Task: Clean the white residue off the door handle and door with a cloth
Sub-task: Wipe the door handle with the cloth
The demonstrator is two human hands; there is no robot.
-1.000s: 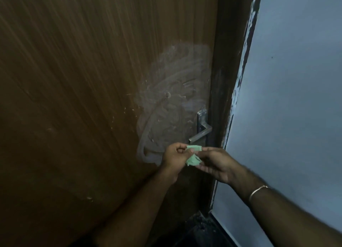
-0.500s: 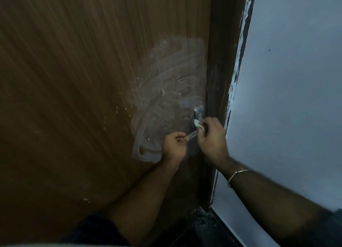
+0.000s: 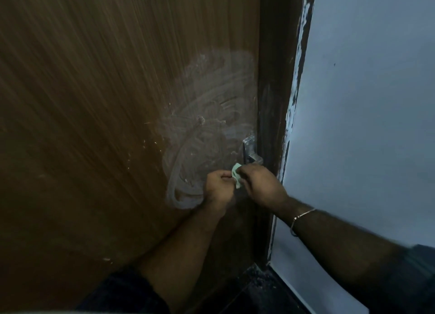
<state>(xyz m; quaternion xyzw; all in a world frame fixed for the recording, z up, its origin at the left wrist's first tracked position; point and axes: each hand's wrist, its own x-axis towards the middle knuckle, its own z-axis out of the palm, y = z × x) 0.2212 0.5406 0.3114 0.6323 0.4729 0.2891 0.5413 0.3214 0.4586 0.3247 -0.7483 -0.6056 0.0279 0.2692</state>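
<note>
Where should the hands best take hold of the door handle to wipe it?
Probably the lever's free end, below the metal plate of the door handle. It juts out from the door, so coming from below with the cloth wrapped around suits; the hands hide most of the lever.

Brown wood-grain door [image 3: 94, 125], upright, smeared with swirled white residue [image 3: 207, 130] at 9 o'clock of the handle. Metal door handle [image 3: 251, 152] mounted near the door's 3 o'clock edge. Small pale-green cloth [image 3: 236, 176], crumpled, at 7 o'clock just below the handle.
</note>
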